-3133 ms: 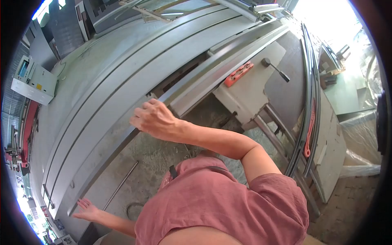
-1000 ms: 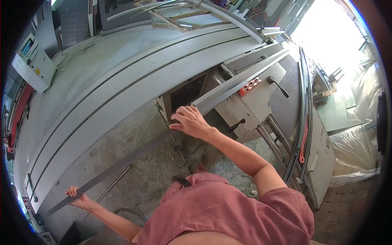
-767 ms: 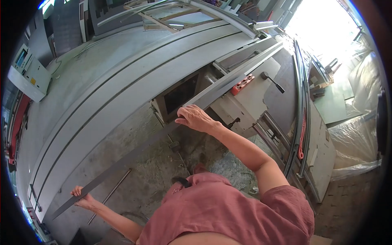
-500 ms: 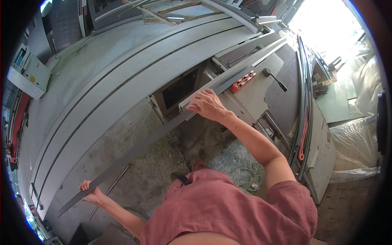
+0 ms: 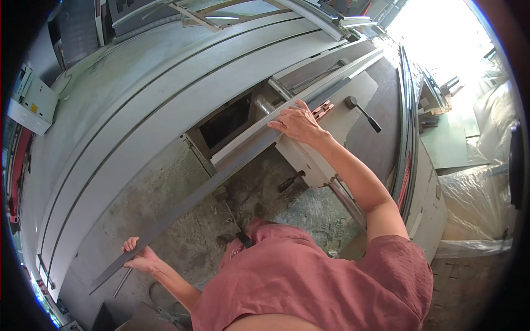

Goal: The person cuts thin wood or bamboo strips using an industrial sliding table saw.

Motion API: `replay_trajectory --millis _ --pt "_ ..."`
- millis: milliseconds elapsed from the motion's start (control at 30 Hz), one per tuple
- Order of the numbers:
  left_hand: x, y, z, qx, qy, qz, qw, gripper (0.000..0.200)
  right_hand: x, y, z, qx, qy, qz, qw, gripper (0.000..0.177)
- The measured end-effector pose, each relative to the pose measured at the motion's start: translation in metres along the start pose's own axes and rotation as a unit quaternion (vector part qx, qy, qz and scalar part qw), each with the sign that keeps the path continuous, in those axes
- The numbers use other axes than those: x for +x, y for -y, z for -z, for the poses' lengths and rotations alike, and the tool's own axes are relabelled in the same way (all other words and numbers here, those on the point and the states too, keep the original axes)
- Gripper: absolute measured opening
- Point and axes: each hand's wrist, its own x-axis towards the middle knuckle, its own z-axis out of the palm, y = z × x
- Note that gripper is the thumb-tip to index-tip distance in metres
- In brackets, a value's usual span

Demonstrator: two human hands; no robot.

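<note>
A long, narrow dark-grey strip (image 5: 187,207) slants from the lower left up to the machine at upper right. My left hand (image 5: 141,258) is closed round it near its lower end, fingers over the far edge. My right hand (image 5: 301,124) lies over its upper part, thumb on the near side and fingers bent across it. The strip's upper stretch lies along a pale metal rail (image 5: 243,144). Just past my right fingers sits a red notched block (image 5: 322,110), partly hidden by the hand. A lever with a black handle (image 5: 364,115) stands to the right on the machine table.
A large pale bed (image 5: 160,105) with two dark grooves curves along the left. Under the strip, a thin metal rod (image 5: 122,282) shows on the floor side. Long dark profiles (image 5: 407,132) and plastic sheeting (image 5: 477,193) lie at right. A white control box (image 5: 34,102) stands far left.
Both hands and the strip have shifted up and to the right along the machine. My right hand now covers part of the red block. The strip hides most of the rod.
</note>
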Motion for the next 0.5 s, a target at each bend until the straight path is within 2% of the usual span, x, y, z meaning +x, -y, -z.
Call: replay_trajectory --millis 133,233,333,400,500 --pt "-0.012 0.016 -0.006 0.019 0.017 0.0 1.0 0.034 0.003 -0.018 0.004 0.019 0.017 -0.006 1.0 0.059" --pt "-0.028 0.037 -0.022 -0.005 -0.021 0.013 1.0 0.033 0.002 -0.034 0.009 -0.02 0.028 -0.013 0.999 0.054" --pt "-0.031 0.037 -0.019 0.017 -0.007 -0.014 1.0 0.031 0.001 -0.043 0.007 0.005 0.017 -0.004 1.0 0.055" --pt "-0.027 0.034 -0.016 -0.006 0.012 0.012 1.0 0.029 0.004 -0.043 0.009 0.023 0.04 -0.022 0.999 0.057" --pt "-0.017 0.035 -0.007 -0.014 0.023 0.019 0.999 0.028 0.004 -0.041 0.009 0.021 0.025 -0.007 0.999 0.058"
